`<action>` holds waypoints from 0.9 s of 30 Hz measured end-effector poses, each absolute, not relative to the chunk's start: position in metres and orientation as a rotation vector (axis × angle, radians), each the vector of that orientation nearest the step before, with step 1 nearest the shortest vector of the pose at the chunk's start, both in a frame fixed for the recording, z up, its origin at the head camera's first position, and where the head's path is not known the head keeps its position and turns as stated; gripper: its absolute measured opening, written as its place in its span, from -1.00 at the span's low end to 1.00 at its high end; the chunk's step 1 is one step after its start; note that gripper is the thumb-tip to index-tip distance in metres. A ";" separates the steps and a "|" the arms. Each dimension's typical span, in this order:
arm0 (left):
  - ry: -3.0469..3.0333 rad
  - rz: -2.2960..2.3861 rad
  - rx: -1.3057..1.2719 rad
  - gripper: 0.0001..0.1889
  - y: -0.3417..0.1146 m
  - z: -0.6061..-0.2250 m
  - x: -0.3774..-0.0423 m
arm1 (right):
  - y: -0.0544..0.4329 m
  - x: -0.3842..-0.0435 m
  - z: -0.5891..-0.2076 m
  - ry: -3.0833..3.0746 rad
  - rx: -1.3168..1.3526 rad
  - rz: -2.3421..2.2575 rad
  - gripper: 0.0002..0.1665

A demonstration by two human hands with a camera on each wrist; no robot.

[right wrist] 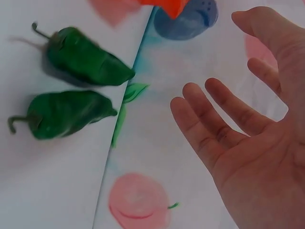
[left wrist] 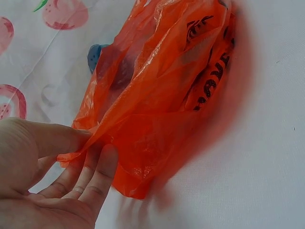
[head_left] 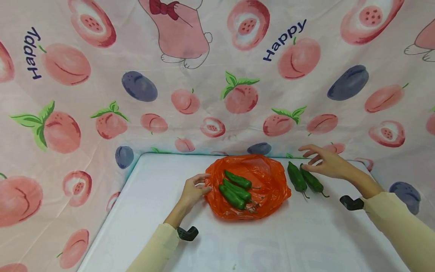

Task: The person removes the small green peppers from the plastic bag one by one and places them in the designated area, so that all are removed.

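An orange-red plastic bag (head_left: 268, 189) lies spread open on the table, with three green peppers (head_left: 232, 197) visible inside it. At the bag's left side, my left hand (head_left: 193, 190) pinches its rim between thumb and fingers, as the left wrist view shows up close on the bag (left wrist: 147, 138). Two more green peppers (head_left: 296, 177) lie side by side to the right of the bag. Over their far ends hovers my right hand (head_left: 327, 162), fingers spread and holding nothing. In the right wrist view both loose peppers (right wrist: 86, 57) sit apart from the right hand (right wrist: 257, 138).
The white table (head_left: 163, 170) ends at a far edge just behind the bag. Beyond it hangs a pink cloth (head_left: 210, 90) printed with fruit. A black device (head_left: 351, 203) is strapped to the right wrist, another device (head_left: 188, 233) to the left.
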State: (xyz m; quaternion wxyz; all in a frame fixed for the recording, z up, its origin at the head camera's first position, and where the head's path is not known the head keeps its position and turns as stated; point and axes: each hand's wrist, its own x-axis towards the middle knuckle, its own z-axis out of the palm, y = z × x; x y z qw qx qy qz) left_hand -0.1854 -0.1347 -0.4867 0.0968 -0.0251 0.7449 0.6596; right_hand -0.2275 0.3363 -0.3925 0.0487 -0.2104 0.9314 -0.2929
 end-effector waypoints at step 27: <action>2.211 1.943 -0.097 -0.50 -0.135 -0.495 -0.189 | 0.267 -0.246 -0.390 2.748 -0.779 -0.929 -0.34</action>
